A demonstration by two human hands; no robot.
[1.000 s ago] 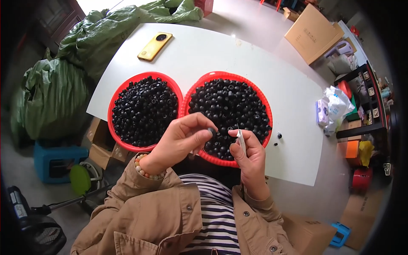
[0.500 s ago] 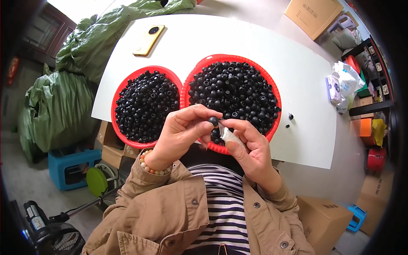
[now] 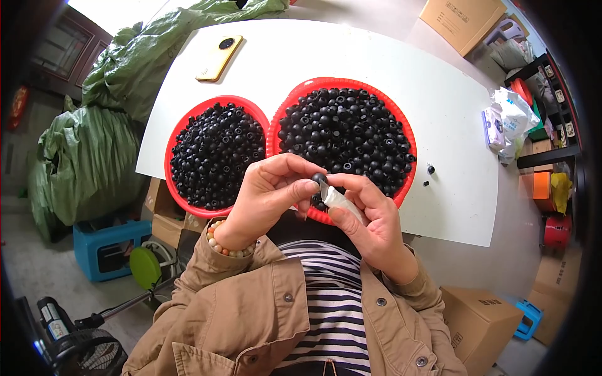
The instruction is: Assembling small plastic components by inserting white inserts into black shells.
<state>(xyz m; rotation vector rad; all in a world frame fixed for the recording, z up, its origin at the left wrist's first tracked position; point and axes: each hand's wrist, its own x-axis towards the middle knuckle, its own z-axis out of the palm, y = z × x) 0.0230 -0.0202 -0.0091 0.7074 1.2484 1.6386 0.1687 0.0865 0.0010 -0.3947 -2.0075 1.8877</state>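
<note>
Pinched between the thumb and forefinger of my left hand (image 3: 266, 193) is a small black ball-shaped cap (image 3: 318, 178). My right hand (image 3: 377, 232) grips a short, thin tool wrapped in white (image 3: 340, 202); it looks like a small blade, and its flat greyish tip meets the cap's side. Both hands hover over the near rim of the larger red basket (image 3: 411, 141), heaped with black round pieces (image 3: 345, 128), many showing a hole. To its left stands a smaller red basket (image 3: 170, 150), full of smaller black pieces (image 3: 216, 156).
The baskets stand on a white table (image 3: 439, 94). A yellow phone (image 3: 219, 59) lies at the far left, and two loose black pieces (image 3: 431, 170) at the right. Green sacks (image 3: 88, 163), a blue stool (image 3: 94, 250) and cardboard boxes (image 3: 480, 326) surround the table.
The tool's tip and the black cap have shifted slightly against each other between my fingers. Both hands stay in nearly the same place; the whole view has moved a little.
</note>
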